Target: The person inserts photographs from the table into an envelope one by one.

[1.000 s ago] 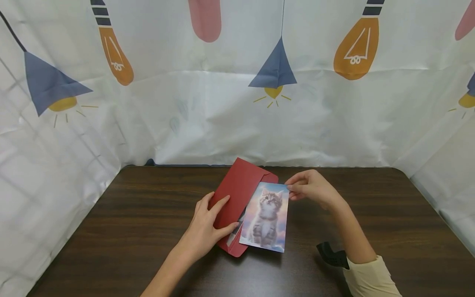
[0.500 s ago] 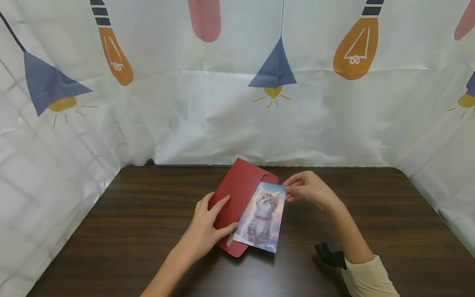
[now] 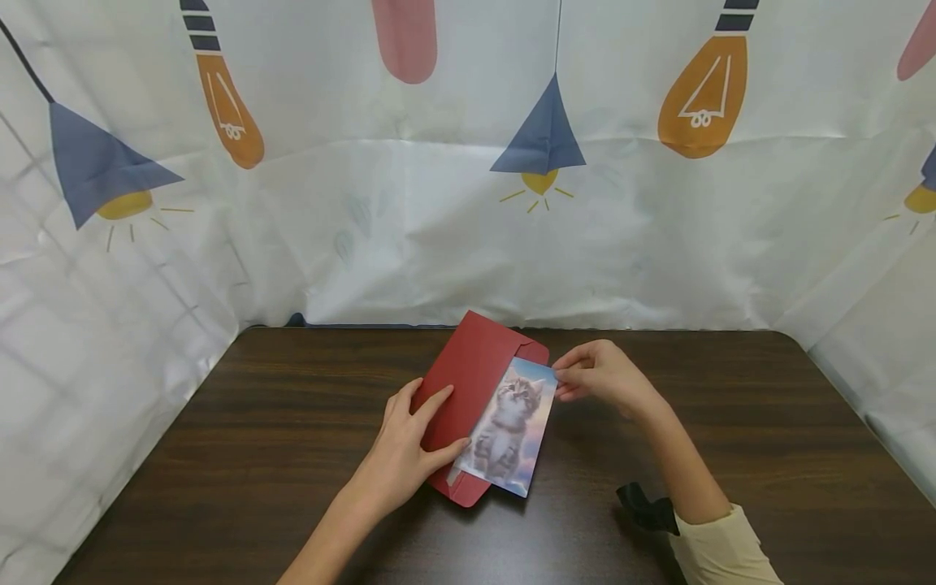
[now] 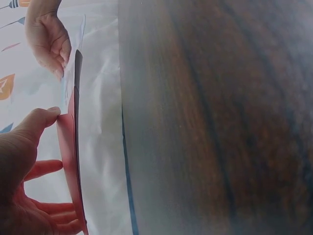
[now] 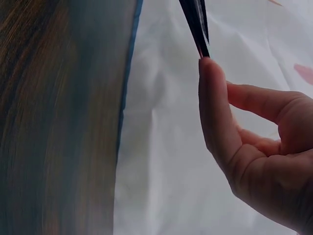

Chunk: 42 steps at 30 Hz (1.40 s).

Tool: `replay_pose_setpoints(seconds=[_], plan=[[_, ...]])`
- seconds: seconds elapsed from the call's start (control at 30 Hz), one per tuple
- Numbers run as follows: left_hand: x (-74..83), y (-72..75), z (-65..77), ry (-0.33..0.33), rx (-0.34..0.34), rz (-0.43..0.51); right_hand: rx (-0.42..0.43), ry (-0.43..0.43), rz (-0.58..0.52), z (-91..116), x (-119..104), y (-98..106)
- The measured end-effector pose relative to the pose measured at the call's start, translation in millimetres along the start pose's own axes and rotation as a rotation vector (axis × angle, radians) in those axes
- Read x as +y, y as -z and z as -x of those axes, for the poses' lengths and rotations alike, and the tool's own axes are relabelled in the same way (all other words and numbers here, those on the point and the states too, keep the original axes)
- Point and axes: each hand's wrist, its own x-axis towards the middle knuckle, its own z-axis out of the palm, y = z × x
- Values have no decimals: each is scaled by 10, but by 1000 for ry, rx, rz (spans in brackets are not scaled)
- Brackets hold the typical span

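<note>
A red envelope (image 3: 475,374) lies slanted near the middle of the table. My left hand (image 3: 395,455) presses on it with spread, fairly straight fingers, its thumb at the envelope's right side. Seen edge-on in the left wrist view, the envelope (image 4: 71,161) has that hand's thumb and fingers against one face. A card with a kitten picture (image 3: 509,426) overlaps the envelope's right side, its left edge along the opening and its lower corner sticking out. My right hand (image 3: 600,378) pinches the card's upper right corner between thumb and fingers; the right wrist view shows this pinch.
The dark wooden table (image 3: 292,406) extends around the envelope. Behind it hangs a white curtain (image 3: 439,227) printed with lamps and bulbs. A black band (image 3: 647,509) sits at the right forearm beside a pale yellow sleeve (image 3: 720,548).
My right hand has shifted left and slightly down with the card. The card has tilted and slid closer to the envelope's opening. My left hand and the envelope stay put.
</note>
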Motion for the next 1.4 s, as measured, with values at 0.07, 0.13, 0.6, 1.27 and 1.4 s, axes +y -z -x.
replay_pose_setpoints(seconds=[0.07,0.13,0.6,1.27,1.4], plan=[[-1,-1,0,-1,1,0,13,-4,7,-3,1,-15],[-2,-2,-2,-3,3,0,23,-6,13,-6,1,-29],[-7,12,0,-46,27,-15,39,-6,-9,-2,-28,-99],[-18,59,-11,-23,-22,-25,53,12,-76,-1,-45,-210],[-21,70,-18,-7,-34,-23,60,3,-86,-13,-47,-232]])
